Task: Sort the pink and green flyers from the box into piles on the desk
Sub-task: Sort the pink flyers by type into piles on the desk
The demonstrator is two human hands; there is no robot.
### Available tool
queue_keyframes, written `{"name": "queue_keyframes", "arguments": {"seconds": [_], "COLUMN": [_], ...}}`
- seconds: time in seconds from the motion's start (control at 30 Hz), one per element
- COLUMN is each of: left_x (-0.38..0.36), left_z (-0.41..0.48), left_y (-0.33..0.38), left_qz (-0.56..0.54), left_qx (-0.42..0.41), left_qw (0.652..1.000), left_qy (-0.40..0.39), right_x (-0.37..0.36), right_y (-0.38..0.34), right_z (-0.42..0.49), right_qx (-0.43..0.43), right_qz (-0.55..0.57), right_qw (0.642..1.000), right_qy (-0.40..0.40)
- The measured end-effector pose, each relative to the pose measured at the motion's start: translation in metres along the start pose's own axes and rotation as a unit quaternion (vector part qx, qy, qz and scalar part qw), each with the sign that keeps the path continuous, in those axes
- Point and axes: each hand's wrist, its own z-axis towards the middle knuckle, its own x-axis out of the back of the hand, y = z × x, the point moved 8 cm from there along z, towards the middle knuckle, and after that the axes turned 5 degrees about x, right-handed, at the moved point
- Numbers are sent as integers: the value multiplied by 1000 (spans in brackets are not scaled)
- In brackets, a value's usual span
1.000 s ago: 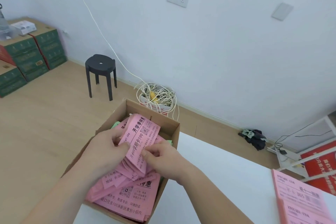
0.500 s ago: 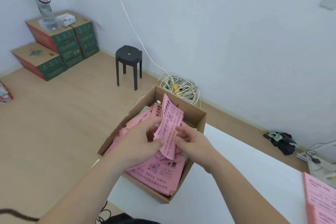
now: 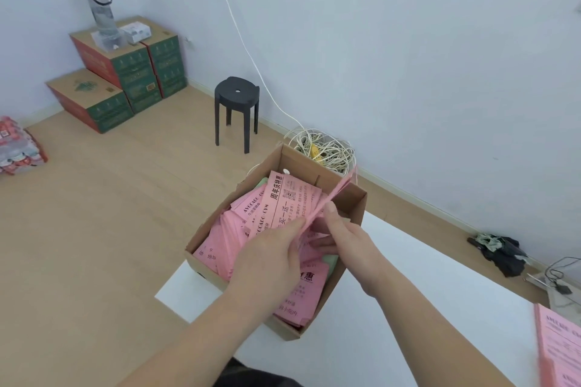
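"Pink flyers (image 3: 283,207), where are they?"
"Most are in the brown box. But start at the left. Green and red cartons (image 3: 125,72) are stacked by the wall, and a water bottle (image 3: 100,12) stands on top. Next is a black stool (image 3: 237,110). Then comes the box (image 3: 355,201), open, on the corner of the white desk (image 3: 440,292)."
"What is in it?"
"Lots of pink flyers lying loose, with bits of green flyers (image 3: 330,261) peeking out."
"And the hands?"
"The left hand (image 3: 270,261) lays its fingers on a few lifted flyers (image 3: 341,190). Its thumb is hidden, so I cannot tell if it pinches. The right hand (image 3: 349,239) pinches those same sheets, thumb on top, above the box."
"Anything more?"
"Tangled cables (image 3: 323,151) lie behind the box. Far right, a pink pile (image 3: 559,352) lies on the desk."
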Motion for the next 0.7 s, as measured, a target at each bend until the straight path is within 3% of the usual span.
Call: {"name": "queue_keyframes", "arguments": {"seconds": [0.13,0.27,0.37,0.47,0.7], "left_x": [37,58,53,27,-99], "left_z": [7,21,27,26,2], "left_y": [-5,5,31,62,94], "left_qz": [-113,-181,-183,-163,-138], "left_qx": [28,28,5,-26,11], "left_qw": [992,983,982,984,979], "left_qy": [57,9,-39,-66,-150], "right_x": [23,81,114,144,204], "right_y": [-6,-25,-20,6,119], "right_z": [-1,-19,-30,-59,-144], "right_qx": [56,104,89,65,14], "right_qz": [-34,-60,2,86,132], "right_qw": [995,971,983,982,929], "right_qy": [76,208,159,157,346]}}
